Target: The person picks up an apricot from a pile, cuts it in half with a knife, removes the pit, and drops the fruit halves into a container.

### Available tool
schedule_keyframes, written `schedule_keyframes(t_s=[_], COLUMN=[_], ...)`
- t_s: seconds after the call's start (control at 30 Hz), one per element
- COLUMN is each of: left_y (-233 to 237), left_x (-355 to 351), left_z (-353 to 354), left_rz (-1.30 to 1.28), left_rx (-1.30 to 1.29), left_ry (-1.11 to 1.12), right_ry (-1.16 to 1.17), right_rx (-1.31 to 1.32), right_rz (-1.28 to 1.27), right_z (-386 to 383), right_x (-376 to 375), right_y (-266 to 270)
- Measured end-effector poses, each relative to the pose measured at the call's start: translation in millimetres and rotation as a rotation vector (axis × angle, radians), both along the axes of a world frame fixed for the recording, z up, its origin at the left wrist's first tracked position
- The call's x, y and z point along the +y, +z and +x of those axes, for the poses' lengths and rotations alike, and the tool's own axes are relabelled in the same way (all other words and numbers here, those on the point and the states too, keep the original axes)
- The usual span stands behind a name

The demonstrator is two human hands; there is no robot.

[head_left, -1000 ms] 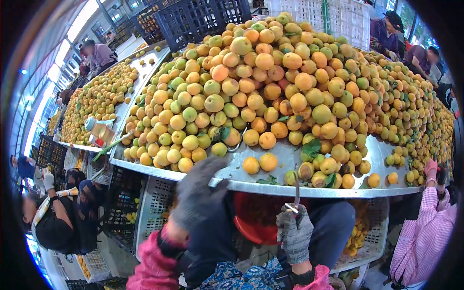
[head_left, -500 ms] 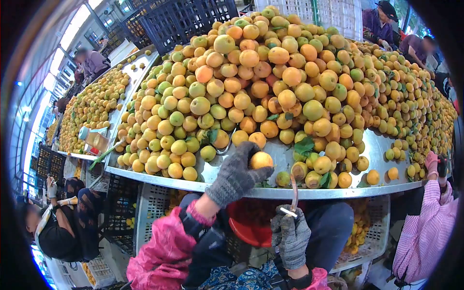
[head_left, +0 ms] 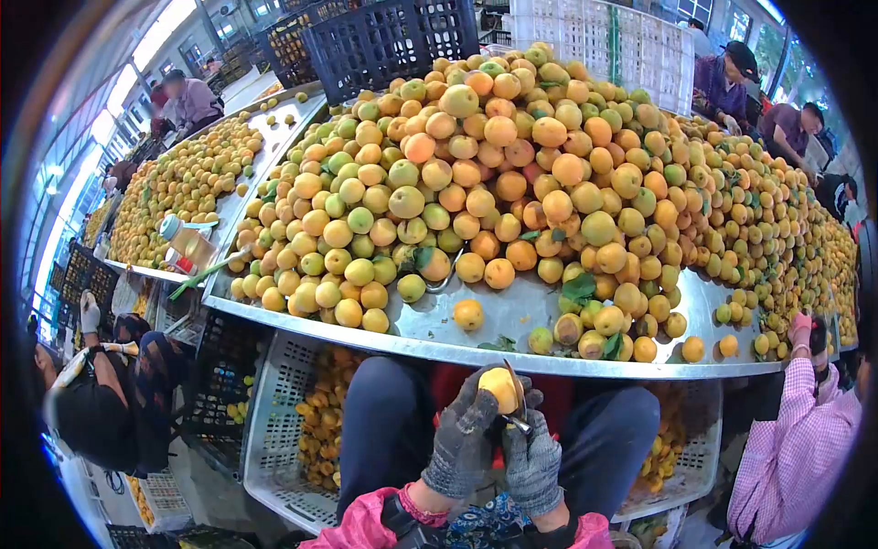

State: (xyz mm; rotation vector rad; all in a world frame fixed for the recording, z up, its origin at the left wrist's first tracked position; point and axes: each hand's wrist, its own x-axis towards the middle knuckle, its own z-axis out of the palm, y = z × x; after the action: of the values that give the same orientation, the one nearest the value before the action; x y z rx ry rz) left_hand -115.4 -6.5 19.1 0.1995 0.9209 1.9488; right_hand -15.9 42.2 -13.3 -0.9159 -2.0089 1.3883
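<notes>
"Where's our fruit (head_left: 498,392)?"
"In our left hand (head_left: 460,432), just off the near edge of the surface (head_left: 421,326); our right hand (head_left: 534,467) holds a blade (head_left: 518,392) against it"
"Room?"
"Bare patch (head_left: 519,316) inside that edge"

Fruit pile (head_left: 558,206) on table (head_left: 422,325)

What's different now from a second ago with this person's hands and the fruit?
The left hand, then bare of fruit, took a yellow fruit from the table's front and drew it back over the lap to the right hand. Of two loose fruits there, one remains. The right hand still holds the curved blade, now at the fruit's side; the big pile looks much the same.
</notes>
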Motion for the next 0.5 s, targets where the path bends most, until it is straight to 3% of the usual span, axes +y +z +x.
schedule_keyframes(t_s=[0.37, 0.5], left_y=[-14.8, -19.7], left_x=[-8.0, -16.5], left_z=[19.1, 7.1], left_rz=[0.069, 0.012], left_rx=[-0.104, 0.048], left_ry=[0.082, 0.001], right_ry=[0.058, 0.108], right_rx=[0.004, 0.012], right_rz=[-0.04, -0.134], right_z=[13.3, 26.7], right_x=[-4.1, 3.0], right_y=[-14.3, -9.8])
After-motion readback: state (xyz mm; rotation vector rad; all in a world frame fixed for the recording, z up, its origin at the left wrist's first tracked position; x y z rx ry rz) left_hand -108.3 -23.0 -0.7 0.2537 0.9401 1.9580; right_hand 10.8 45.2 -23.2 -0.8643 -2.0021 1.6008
